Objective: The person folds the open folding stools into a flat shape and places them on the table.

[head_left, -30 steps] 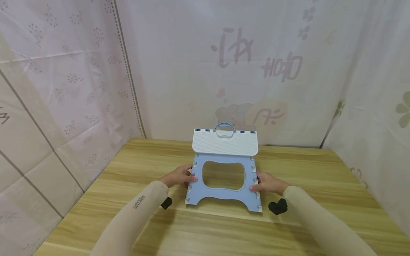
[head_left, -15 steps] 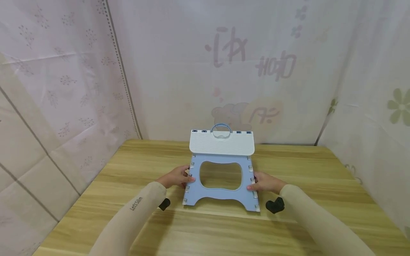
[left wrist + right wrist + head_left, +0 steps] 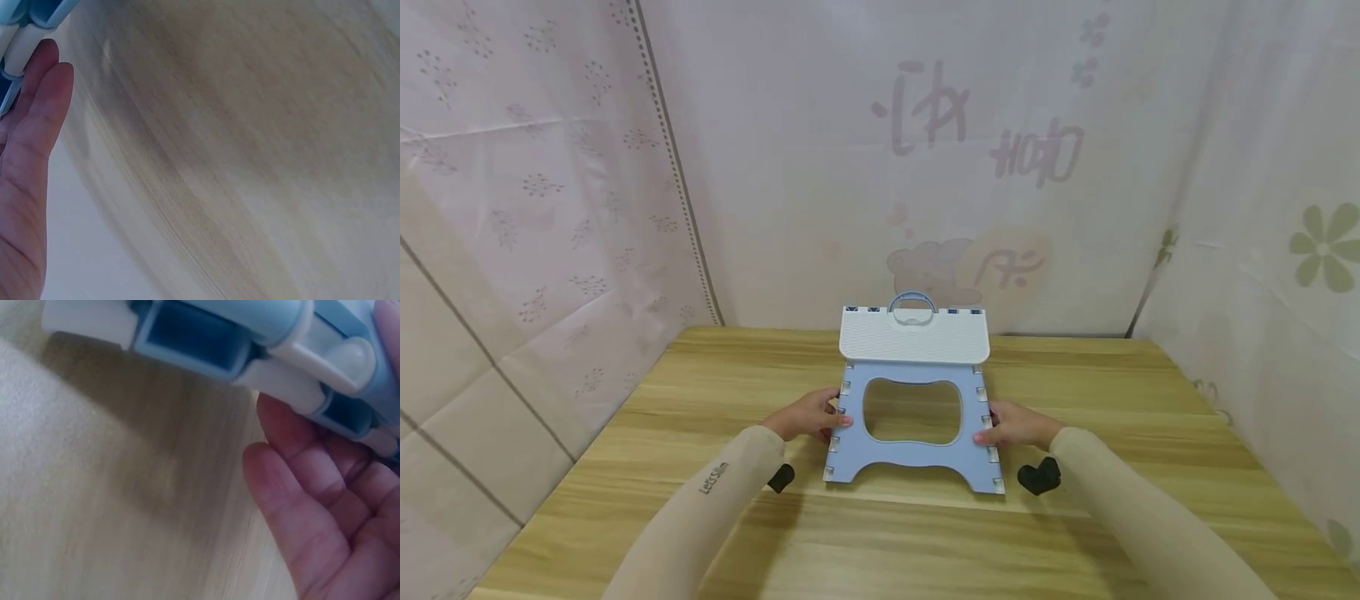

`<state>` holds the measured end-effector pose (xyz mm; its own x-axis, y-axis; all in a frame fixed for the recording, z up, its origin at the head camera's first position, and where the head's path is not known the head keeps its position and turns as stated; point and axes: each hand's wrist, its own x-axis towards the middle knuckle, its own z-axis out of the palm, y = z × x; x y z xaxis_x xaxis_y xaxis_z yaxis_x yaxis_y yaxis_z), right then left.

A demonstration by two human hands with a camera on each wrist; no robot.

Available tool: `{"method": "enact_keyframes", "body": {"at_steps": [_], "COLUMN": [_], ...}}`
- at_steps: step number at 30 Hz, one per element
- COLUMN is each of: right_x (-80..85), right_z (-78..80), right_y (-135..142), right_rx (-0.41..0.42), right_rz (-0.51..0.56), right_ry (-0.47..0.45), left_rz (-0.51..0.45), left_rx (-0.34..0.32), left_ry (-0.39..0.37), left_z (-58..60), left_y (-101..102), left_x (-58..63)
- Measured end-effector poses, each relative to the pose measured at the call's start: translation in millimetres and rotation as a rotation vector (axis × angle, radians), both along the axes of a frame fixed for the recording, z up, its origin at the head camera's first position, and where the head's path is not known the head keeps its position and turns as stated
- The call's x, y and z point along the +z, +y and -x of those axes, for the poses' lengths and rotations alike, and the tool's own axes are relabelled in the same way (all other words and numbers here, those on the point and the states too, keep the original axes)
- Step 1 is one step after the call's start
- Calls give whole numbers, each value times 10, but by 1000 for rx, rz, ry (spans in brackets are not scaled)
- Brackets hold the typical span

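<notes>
A folding step stool point(image 3: 910, 454) with pale blue legs, a white textured top and a blue carry handle is held between both hands near the middle of the table. Its leg panels lie flat together, and the white top slants at the far end. My left hand point(image 3: 808, 415) grips the left side edge, thumb over the blue face and fingers behind. On the opposite edge, my right hand point(image 3: 1021, 425) grips in the same way. In the right wrist view, curled fingers point(image 3: 300, 506) reach beneath the blue and white hinged edge point(image 3: 194, 340).
The stool is over a wood-grain table point(image 3: 880, 550). A printed curtain point(image 3: 805, 167) hangs behind the table and along both sides. Black heart-shaped pieces point(image 3: 1040, 476) show beneath the cream sleeves point(image 3: 700, 508) near each wrist.
The whole scene, stool and hands included, has shifted slightly left in the head view. Both hands keep the same grip, and the stool's shape looks unchanged.
</notes>
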<state>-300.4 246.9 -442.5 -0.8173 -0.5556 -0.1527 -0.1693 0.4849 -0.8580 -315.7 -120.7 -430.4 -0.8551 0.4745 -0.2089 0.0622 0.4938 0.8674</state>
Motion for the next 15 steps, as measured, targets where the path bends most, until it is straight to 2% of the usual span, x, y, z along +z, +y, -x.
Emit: {"method": "enact_keyframes", "body": {"at_steps": [15], "right_x": [-38], "right_z": [-5], "right_y": [13], "right_rx": [18], "right_rz": [8], "right_ry": [-17], "left_rz": [-32], "left_rx": [-35], "left_ry": [-53], "left_z": [38], "left_y": [-17], "left_x": [-73]}}
